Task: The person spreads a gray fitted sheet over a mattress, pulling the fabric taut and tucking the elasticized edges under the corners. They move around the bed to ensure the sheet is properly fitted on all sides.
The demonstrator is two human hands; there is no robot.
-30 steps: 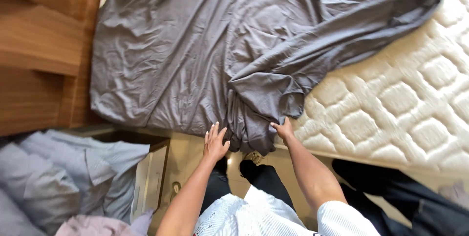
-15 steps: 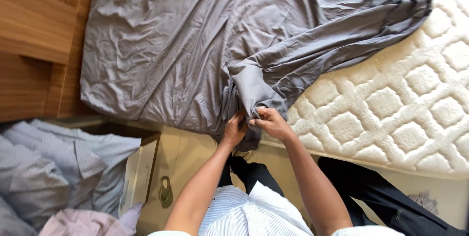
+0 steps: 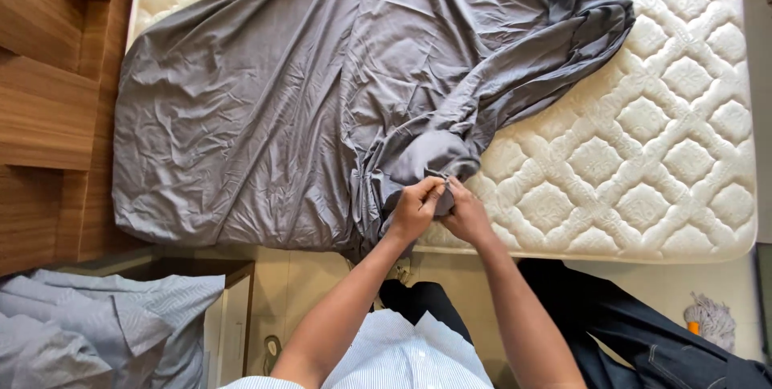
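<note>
A crumpled grey bedsheet (image 3: 281, 91) lies spread over the left and middle of a white quilted mattress (image 3: 643, 139). At the near edge of the bed, a bunched fold of the sheet (image 3: 430, 160) is pinched by both hands. My left hand (image 3: 414, 210) grips the fold from the left, fingers curled on the fabric. Pressed close against it, my right hand (image 3: 465, 214) holds the same fold from the right. The fingertips of both hands meet at the hem.
A wooden headboard and panelling (image 3: 48, 99) run along the left. A pile of pale grey-blue bedding (image 3: 88, 325) rests on a low cabinet at the bottom left. Dark clothing (image 3: 635, 333) lies on the floor at the right, near a small mop head (image 3: 708, 318).
My left hand, open and free a second ago, has closed on the sheet's fold beside my right hand. Both hands have risen slightly onto the bed edge with the fabric.
</note>
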